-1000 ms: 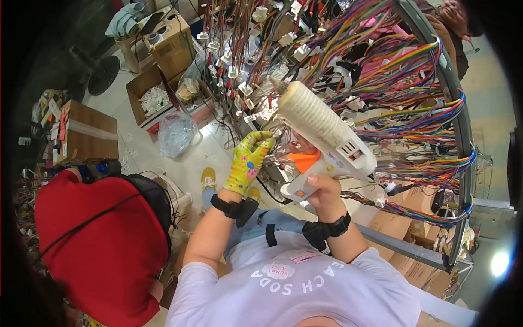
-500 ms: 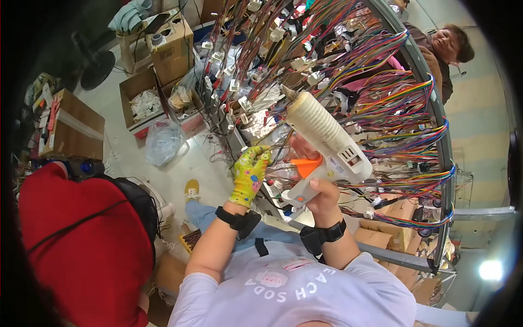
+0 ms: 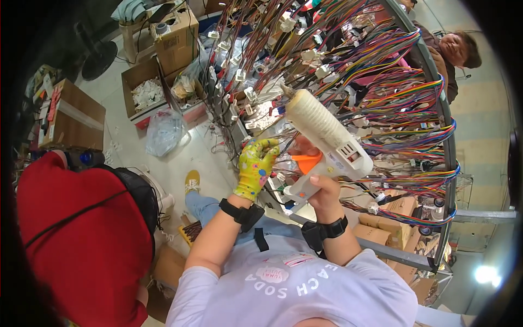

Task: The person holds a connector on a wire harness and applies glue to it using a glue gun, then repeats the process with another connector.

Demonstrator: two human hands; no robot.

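My right hand point(image 3: 326, 192) is wrapped round the handle of a white hot glue gun point(image 3: 330, 133) with an orange trigger point(image 3: 308, 162). The gun's nozzle point(image 3: 287, 91) points up and to the left, over hanging wires. To the left of the handle is my left hand point(image 3: 256, 168), in a yellow-green flowered glove. Its thumb and fingers curl together in a pinch by the wire ends; whatever is between them is too small to make out. Bundles of multicoloured wires point(image 3: 395, 111) with white connectors point(image 3: 322, 72) spread behind the gun.
A curved grey metal frame point(image 3: 444, 109) carries the wire bundles. At left stand cardboard boxes point(image 3: 81, 122), an open box of white parts point(image 3: 146, 94) and a clear plastic bag point(image 3: 164, 132). Someone in red point(image 3: 81, 240) is close on my left; another person point(image 3: 449, 57) is beyond the frame.
My left hand has shifted slightly right and up, nearer the glue gun's trigger. The glue gun stays almost where it was in my right hand. The view has shifted a little.
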